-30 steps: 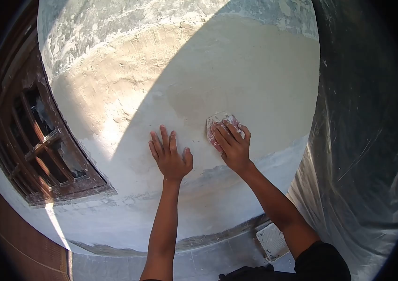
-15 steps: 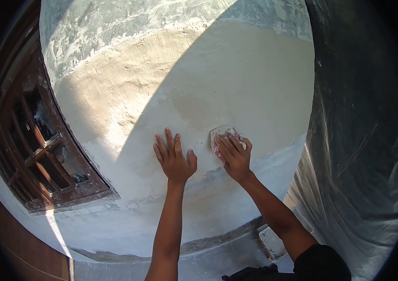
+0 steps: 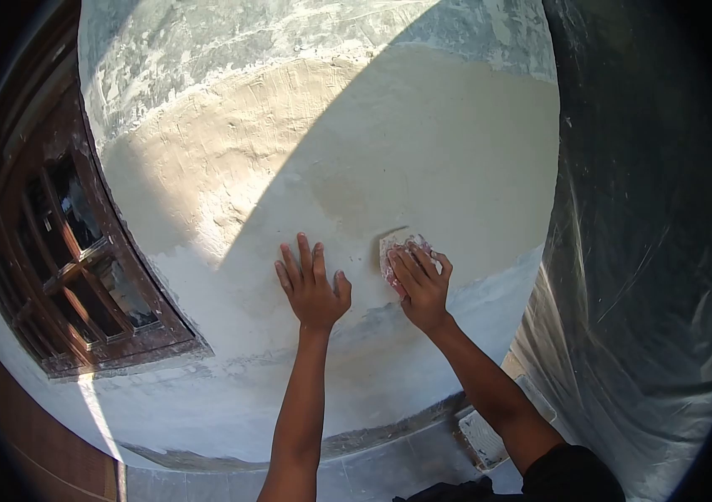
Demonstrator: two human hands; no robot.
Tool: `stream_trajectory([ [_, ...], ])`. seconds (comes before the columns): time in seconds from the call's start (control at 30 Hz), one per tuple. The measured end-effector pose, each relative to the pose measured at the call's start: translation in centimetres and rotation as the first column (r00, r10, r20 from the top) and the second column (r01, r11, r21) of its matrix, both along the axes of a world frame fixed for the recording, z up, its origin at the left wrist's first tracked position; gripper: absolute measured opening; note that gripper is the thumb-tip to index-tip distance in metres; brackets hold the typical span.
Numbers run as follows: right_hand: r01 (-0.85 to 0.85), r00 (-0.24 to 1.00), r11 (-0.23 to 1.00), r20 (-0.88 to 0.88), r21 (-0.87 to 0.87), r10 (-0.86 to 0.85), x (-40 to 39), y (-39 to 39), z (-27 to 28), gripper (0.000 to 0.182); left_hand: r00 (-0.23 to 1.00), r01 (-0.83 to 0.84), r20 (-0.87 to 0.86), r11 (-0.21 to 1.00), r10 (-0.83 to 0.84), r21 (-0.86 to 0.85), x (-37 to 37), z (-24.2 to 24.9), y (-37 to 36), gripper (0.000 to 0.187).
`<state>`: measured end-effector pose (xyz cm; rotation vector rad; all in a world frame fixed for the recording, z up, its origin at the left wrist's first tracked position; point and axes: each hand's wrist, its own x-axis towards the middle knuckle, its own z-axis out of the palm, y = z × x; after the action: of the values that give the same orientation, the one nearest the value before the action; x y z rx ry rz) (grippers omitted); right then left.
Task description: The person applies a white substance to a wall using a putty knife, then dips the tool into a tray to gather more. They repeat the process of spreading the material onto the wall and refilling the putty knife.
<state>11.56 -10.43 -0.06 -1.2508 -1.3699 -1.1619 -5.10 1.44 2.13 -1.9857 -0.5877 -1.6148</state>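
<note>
My left hand (image 3: pixel 314 289) lies against the plastered wall (image 3: pixel 423 142) with its fingers spread, holding nothing. To its right, my right hand (image 3: pixel 423 284) grips a flat putty scraper (image 3: pixel 391 249), pale and reddish and smeared with white putty. Its upper edge is at the wall surface, where a short dark line shows just above it. My fingers press over its face and hide much of it. Around both hands the wall has a smooth beige coat, with a slightly darker patch (image 3: pixel 339 197) above.
On the left is a brown wooden window frame (image 3: pixel 79 276) with glass panes. Clear plastic sheeting (image 3: pixel 624 318) hangs at the right. A putty-stained tray-like container (image 3: pixel 483 439) sits on the grey tiled floor (image 3: pixel 372 473). Sunlight crosses the wall's upper left, which has rougher plaster (image 3: pixel 230 134).
My right hand and the scraper have shifted very slightly, and a dark line now shows at the scraper's upper edge. My left hand stays in place on the wall. The view has tilted a little.
</note>
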Motion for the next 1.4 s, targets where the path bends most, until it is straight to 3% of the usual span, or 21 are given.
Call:
stream_trajectory([
  [0.1,0.025,0.999,0.995,-0.025,0.099,-0.022,0.3,0.3,6.1,0.049,1.0,-0.009,0.008,1.0,0.009,0.001,-0.2,-0.6,-0.2,0.062],
  [0.17,0.054,0.999,0.985,-0.011,0.161,-0.053,0.9,1.1,7.4,0.054,1.0,-0.008,-0.01,1.0,0.008,0.006,-0.3,-0.5,0.0,0.062],
  [0.3,0.125,0.992,0.99,-0.026,0.067,-0.124,1.6,2.1,1.6,0.053,1.0,-0.011,-0.022,1.0,0.011,0.006,-0.5,-0.6,0.0,0.062],
  [0.37,0.073,0.996,0.996,-0.039,-0.052,-0.075,1.2,1.0,-2.9,0.052,1.0,-0.019,-0.021,1.0,0.019,0.002,-0.3,-0.8,0.0,0.062],
  [0.47,0.032,0.999,0.987,-0.021,-0.157,-0.036,0.4,-1.0,-4.5,0.053,1.0,-0.021,0.017,1.0,0.02,0.007,-0.1,-0.7,-0.2,0.06],
  [0.5,0.029,0.999,0.987,-0.016,-0.16,-0.032,0.1,-1.1,-2.9,0.053,0.999,-0.024,0.022,1.0,0.024,0.004,-0.1,-0.7,-0.2,0.06],
  [0.57,-0.014,0.999,0.997,-0.032,0.075,0.017,-0.6,-0.3,2.6,0.055,1.0,-0.02,-0.016,1.0,0.019,-0.012,-0.3,-0.8,-0.2,0.062],
  [0.67,0.033,0.999,0.991,-0.023,0.133,-0.03,-0.1,1.8,7.4,0.057,1.0,-0.015,-0.014,1.0,0.015,-0.003,-0.3,-0.8,0.0,0.061],
  [0.77,0.084,0.995,0.995,-0.049,0.049,-0.082,-0.1,2.7,3.9,0.057,1.0,-0.019,-0.022,1.0,0.019,-0.001,-0.4,-0.9,0.0,0.061],
  [0.87,0.056,0.996,0.996,-0.06,-0.071,-0.061,-0.6,1.5,-4.3,0.052,1.0,-0.023,-0.015,1.0,0.023,-0.001,-0.3,-1.0,0.0,0.062],
  [0.97,-0.027,0.996,0.995,-0.085,-0.095,0.019,-1.2,-1.1,-6.0,0.046,1.0,-0.017,-0.007,1.0,0.017,-0.011,-0.2,-1.0,0.0,0.062],
  [1.13,0.004,0.997,0.995,-0.083,0.095,0.004,-1.7,-0.3,6.0,0.059,1.0,-0.012,-0.008,1.0,0.012,-0.022,-0.3,-0.9,-0.3,0.061],
  [1.23,0.028,1.0,0.996,0.001,0.089,-0.029,-1.3,2.3,8.2,0.063,1.0,-0.012,-0.012,1.0,0.011,-0.021,-0.4,-0.9,-0.2,0.061],
  [1.3,0.085,0.996,0.996,-0.015,0.021,-0.084,-1.4,2.8,4.7,0.061,1.0,-0.014,-0.013,1.0,0.014,-0.014,-0.4,-1.1,-0.3,0.06],
  [1.4,0.009,0.997,0.999,-0.074,-0.045,-0.012,-1.6,1.2,-3.6,0.057,1.0,-0.009,-0.022,1.0,0.009,-0.011,-0.5,-1.1,-0.3,0.061],
])
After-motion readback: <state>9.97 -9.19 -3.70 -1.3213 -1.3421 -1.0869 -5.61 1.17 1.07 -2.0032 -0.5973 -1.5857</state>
